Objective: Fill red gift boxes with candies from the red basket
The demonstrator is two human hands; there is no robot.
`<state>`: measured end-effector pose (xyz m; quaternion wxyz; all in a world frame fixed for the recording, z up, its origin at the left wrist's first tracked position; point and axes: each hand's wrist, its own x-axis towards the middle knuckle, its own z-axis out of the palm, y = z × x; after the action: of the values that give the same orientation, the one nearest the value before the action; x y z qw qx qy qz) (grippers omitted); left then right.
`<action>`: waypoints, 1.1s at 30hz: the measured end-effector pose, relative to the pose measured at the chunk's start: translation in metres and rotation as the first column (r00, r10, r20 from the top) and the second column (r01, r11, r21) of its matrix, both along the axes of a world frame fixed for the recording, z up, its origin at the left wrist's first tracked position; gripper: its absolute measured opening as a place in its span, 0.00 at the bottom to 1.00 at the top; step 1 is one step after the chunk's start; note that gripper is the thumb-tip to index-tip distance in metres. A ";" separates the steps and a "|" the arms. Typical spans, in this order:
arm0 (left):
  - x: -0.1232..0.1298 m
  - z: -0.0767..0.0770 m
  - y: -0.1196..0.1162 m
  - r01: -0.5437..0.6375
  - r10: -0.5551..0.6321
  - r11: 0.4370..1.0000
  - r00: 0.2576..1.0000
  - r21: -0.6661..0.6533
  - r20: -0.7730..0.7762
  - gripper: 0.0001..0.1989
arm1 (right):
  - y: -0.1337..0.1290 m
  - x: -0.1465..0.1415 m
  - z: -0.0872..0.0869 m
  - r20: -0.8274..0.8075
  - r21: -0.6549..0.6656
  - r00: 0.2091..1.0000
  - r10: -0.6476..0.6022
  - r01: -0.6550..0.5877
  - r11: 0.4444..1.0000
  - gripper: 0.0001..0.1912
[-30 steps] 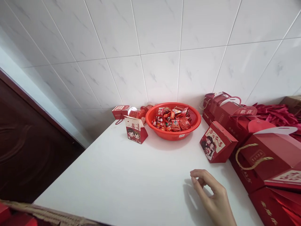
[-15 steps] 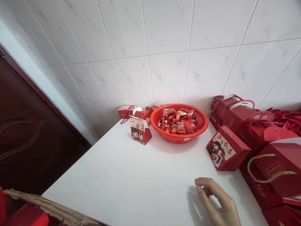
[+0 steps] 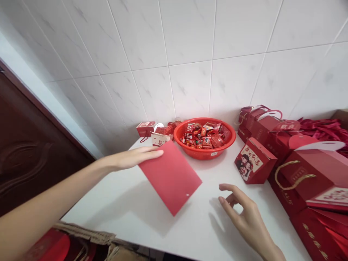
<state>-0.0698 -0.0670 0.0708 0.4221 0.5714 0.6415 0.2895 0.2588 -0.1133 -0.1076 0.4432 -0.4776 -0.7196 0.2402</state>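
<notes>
My left hand [image 3: 136, 158] comes in from the left over the white table [image 3: 201, 232], its fingers across the top corner of a flat red envelope [image 3: 171, 177], which hangs tilted above the tabletop. My right hand [image 3: 241, 212] rests low near the table's right side with curled, parted fingers, holding nothing. Closest to it stands a red gift box [image 3: 255, 160] printed with a cartoon couple. Behind the envelope, a small red-and-white favour box [image 3: 160, 140] is partly hidden. A red plastic basket [image 3: 204, 139] full of red-wrapped sweets sits against the wall.
Several red gift boxes with rope handles [image 3: 304, 177] crowd the right side, with red ribbons [image 3: 323, 132] behind them. White tiles [image 3: 190, 87] form the wall. A dark wooden door [image 3: 35, 145] stands at left, and a box with red contents [image 3: 51, 246] sits at bottom left.
My left hand has entered from the left holding the red envelope, which now partly covers the small favour box. My right hand has stayed in nearly the same place, and the view has shifted slightly.
</notes>
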 end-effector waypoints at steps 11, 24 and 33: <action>0.038 -0.086 0.076 0.484 -0.328 0.666 0.873 -0.568 0.361 0.31 | 0.039 -0.015 0.070 0.016 0.176 0.983 0.183 -0.183 0.967 0.16; 0.054 -0.069 0.052 0.328 -0.364 0.848 0.932 0.417 0.006 0.20 | 0.097 -0.059 0.078 -0.013 -0.019 0.987 0.160 -0.160 0.987 0.13; 0.055 -0.090 0.058 0.060 -0.151 0.955 0.942 0.292 0.301 0.21 | 0.122 -0.091 0.055 -0.272 -0.050 0.959 0.075 -0.092 0.994 0.25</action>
<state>-0.0150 -0.0089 -0.0190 0.4511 0.6044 0.4855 0.4422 0.1679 0.0090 -0.0521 0.5112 -0.4231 -0.6644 0.3438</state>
